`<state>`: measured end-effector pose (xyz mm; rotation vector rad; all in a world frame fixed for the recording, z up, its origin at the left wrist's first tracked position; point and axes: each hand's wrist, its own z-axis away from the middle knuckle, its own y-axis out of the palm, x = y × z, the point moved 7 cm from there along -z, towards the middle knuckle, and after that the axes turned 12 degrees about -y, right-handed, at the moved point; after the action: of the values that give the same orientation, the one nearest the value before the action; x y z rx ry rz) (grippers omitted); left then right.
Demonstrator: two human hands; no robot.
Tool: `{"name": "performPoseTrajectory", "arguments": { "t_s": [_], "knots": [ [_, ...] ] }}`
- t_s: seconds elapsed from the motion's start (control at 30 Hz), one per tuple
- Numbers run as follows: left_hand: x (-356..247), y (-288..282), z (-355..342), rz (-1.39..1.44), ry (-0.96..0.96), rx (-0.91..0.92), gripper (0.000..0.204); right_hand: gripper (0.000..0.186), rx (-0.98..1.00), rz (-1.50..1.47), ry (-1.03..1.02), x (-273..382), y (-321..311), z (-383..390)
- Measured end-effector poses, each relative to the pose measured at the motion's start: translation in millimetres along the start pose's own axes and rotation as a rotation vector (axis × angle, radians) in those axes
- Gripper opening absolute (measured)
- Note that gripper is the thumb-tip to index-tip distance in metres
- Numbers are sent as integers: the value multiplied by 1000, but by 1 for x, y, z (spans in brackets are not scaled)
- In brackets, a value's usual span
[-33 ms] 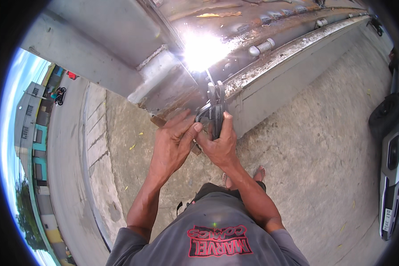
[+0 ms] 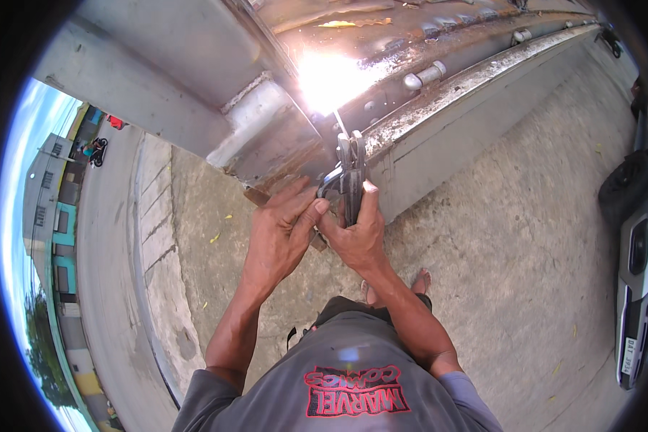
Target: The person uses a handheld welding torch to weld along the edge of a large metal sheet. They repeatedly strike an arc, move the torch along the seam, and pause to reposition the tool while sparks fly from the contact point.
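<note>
My right hand [image 2: 358, 234] is wrapped around a dark electrode holder [image 2: 351, 173]. A short welding rod [image 2: 342, 122] sticks up from its jaws into a glaring white arc [image 2: 331, 81], which hides the tip and the joint behind it. My left hand [image 2: 282, 234] lies just left of the holder, fingers stretched out against the lower corner of the steel beam [image 2: 263, 133]. Its thumb meets the right hand beside the holder's lever. Rusty steel plating [image 2: 410, 43] spreads out beyond the arc.
A cylindrical metal hinge [image 2: 425, 75] sits right of the arc, above a long grey steel rail [image 2: 453, 144]. Concrete ground [image 2: 497, 259] lies below, my feet [image 2: 421, 281] on it. A parked vehicle [image 2: 633, 266] stands far right; a motorcycle [image 2: 99, 153] is on the road at left.
The motorcycle on the road has shifted slightly, and the arc's glare differs a little. Both hands and the electrode holder stay in place.
</note>
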<state>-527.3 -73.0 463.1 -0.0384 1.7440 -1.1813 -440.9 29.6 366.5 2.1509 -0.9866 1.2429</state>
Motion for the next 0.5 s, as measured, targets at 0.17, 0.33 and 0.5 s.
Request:
{"name": "performPoseTrajectory", "arguments": {
  "t_s": [0.17, 0.33, 0.5],
  "knots": [
    [-1, -2, -6, 5, 26, -37, 31, 71, 8, 7, -7, -1, 3, -8],
    [-5, -2, -4, 23, -11, -34, 32, 75, 16, 23, 23, 0, 3, -6],
    [-3, -2, -6, 4, -5, -65, 33, 73, 9, 25, -15, 1, 3, -11]
  ]
}}
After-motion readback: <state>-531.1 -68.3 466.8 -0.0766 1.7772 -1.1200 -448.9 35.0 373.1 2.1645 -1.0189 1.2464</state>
